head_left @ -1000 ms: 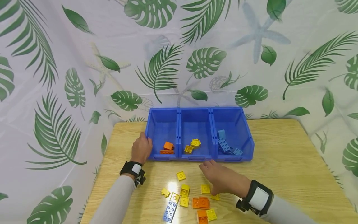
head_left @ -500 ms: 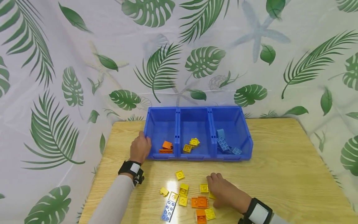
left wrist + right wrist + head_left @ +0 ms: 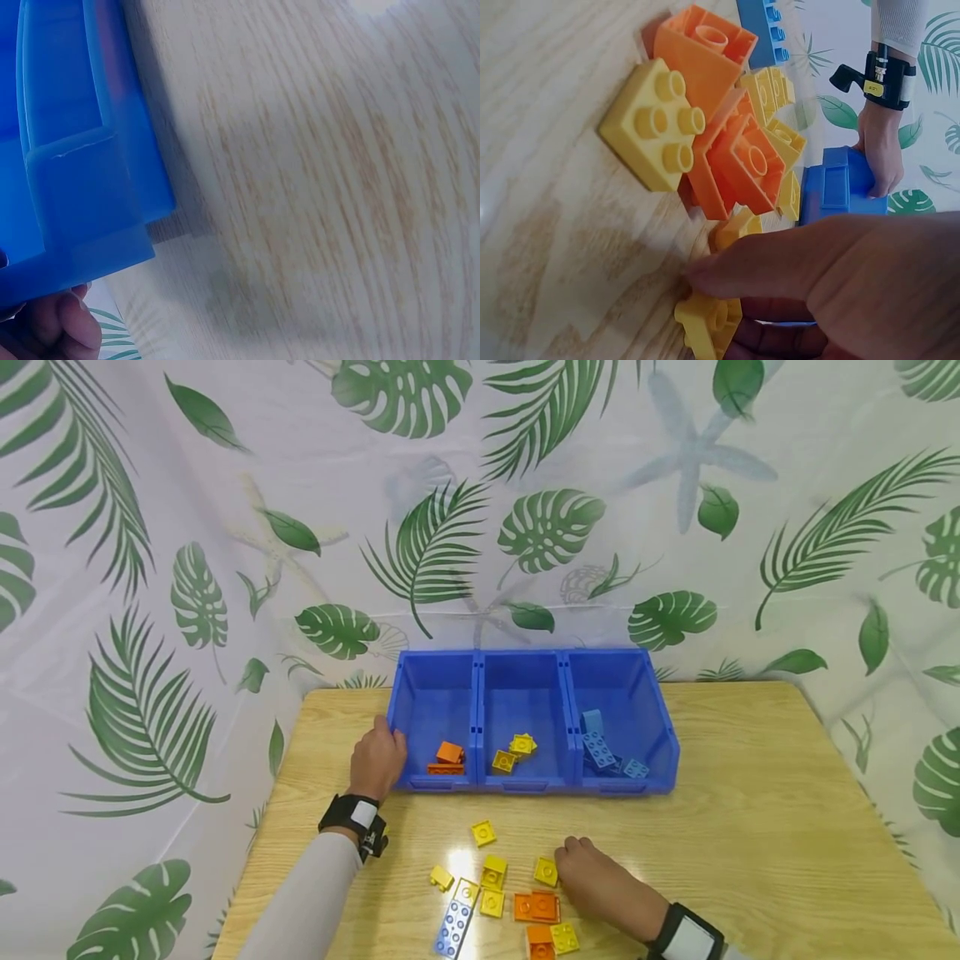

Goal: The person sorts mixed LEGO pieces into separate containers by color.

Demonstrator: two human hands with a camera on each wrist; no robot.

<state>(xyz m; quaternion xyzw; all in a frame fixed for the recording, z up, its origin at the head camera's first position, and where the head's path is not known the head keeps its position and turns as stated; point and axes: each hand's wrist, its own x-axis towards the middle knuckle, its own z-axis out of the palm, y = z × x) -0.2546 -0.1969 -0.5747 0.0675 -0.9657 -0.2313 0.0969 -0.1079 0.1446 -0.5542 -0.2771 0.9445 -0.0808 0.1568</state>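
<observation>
My left hand (image 3: 377,762) grips the left wall of a blue three-compartment bin (image 3: 528,785); in the left wrist view its curled fingers (image 3: 75,322) are outside the bin wall (image 3: 90,195). Over the table to the right, my right hand (image 3: 607,889) pinches a yellow toy building brick (image 3: 709,322) between thumb and fingers. That brick is hidden in the head view. Just left of the right hand lies another yellow brick (image 3: 546,872). Close by are stacked orange bricks (image 3: 537,907) and a studded yellow brick (image 3: 565,937).
Orange bricks (image 3: 450,753) lie in the left compartment, yellow ones (image 3: 522,745) in the middle, blue ones (image 3: 598,749) in the right. More yellow bricks (image 3: 492,872) and a long blue brick (image 3: 453,928) lie on the table (image 3: 765,827). A leaf-patterned cloth (image 3: 555,527) hangs behind.
My right hand has come back from the bin's front edge to the loose bricks and closed on a yellow one. The neighbouring yellow brick has turned slightly. My left hand stays on the bin.
</observation>
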